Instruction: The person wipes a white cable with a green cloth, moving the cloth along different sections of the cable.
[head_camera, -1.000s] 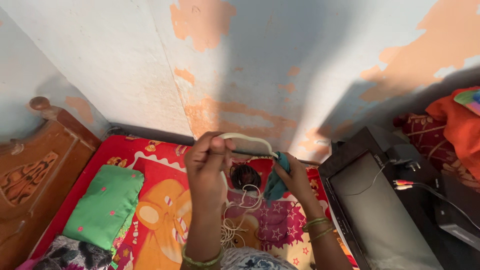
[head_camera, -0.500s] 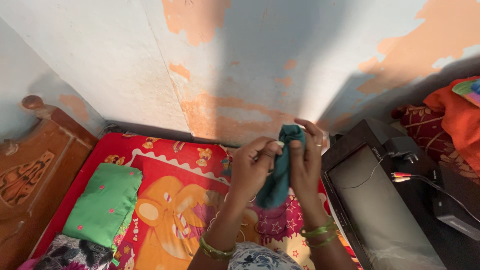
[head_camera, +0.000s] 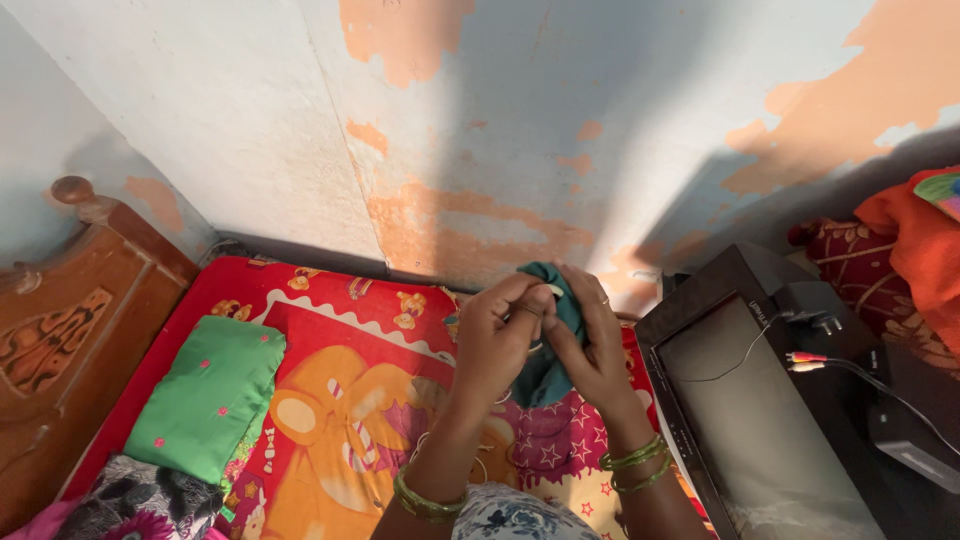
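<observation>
Peeling wall (head_camera: 250, 130) behind; bed (head_camera: 330, 360) with red and orange printed sheet below, raised work clear of it. Dark television (head_camera: 760, 400) lying flat at right, folded green cloth (head_camera: 210, 395) at left, both apart from the hands. Teal cloth (head_camera: 548, 370) bunched between both hands at chest height above the bed, long axis near upright, loose end hanging down. Left hand (head_camera: 500, 345) closed, pinching cloth top. Right hand (head_camera: 590, 345) closed, wrapped around cloth for grip.

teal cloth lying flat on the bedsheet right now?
No, the teal cloth is held up above the bedsheet, pinched between the left hand and the right hand.
</observation>
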